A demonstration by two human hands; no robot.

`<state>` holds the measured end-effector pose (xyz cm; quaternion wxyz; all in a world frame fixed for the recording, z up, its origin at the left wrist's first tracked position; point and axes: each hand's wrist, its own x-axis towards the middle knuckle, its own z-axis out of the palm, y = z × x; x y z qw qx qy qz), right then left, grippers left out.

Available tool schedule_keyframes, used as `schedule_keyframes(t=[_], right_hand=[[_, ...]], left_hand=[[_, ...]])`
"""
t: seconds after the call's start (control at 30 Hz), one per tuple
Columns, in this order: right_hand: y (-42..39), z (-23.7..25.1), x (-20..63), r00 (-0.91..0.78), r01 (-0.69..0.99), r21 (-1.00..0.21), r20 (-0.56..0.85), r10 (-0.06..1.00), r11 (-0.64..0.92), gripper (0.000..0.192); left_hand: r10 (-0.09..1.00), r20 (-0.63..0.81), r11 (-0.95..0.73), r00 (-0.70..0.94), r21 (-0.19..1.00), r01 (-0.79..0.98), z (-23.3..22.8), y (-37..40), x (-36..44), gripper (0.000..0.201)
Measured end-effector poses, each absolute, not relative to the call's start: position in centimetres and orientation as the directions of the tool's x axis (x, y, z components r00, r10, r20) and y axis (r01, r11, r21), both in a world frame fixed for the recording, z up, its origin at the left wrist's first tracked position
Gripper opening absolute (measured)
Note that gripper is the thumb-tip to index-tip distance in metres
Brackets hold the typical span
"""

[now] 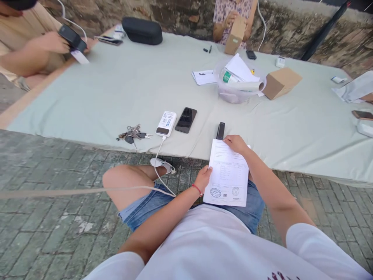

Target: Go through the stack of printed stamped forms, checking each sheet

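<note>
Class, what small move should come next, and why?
Probably the right hand should reach for the black stapler-like tool: it lies by the top edge of the papers, close to that hand, while the left hand grips their left edge.

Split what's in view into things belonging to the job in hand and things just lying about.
Job in hand:
papers, in left hand and right hand
probably the black stapler-like tool beyond their top edge

Apparently lying about:
keys
white power bank
dark phone
black case
plastic bowl
</note>
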<state>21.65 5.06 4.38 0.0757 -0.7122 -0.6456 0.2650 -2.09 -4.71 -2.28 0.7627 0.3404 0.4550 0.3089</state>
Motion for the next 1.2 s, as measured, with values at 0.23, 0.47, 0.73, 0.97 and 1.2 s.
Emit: schedule_keyframes(t=[0.23,0.47,0.73,0.97,1.2], right_hand=[[5.5,4.2,22.3,0.06,0.887,-0.424,-0.289,0.955,-0.184,0.033],[5.6,4.0,22.0,-0.022,0.888,-0.439,-0.335,0.942,-0.135,0.031],[6.0,3.2,22.2,0.028,0.856,-0.485,-0.299,0.954,-0.177,0.032],[6.1,2.7,22.1,0.043,0.868,-0.466,-0.272,0.961,-0.171,0.034],[6.1,3.0,21.9,0.167,0.844,-0.475,-0.206,0.964,-0.248,0.029]], left_hand=[[0.8,-0.501,0.554,0.329,0.828,-0.087,-2.4,-5.9,-2.5,0.05],[0.803,-0.501,0.529,0.323,0.849,0.0,-1.6,-7.2,-3.7,0.053],[0.755,-0.594,0.651,0.277,0.73,-0.211,-0.8,-6.9,-3.7,0.059],[0.684,-0.607,0.714,0.405,0.672,-0.197,-0.2,-6.7,-3.8,0.057],[0.716,-0.593,0.681,0.369,0.708,-0.184,-0.1,-6.0,-3.1,0.055]])
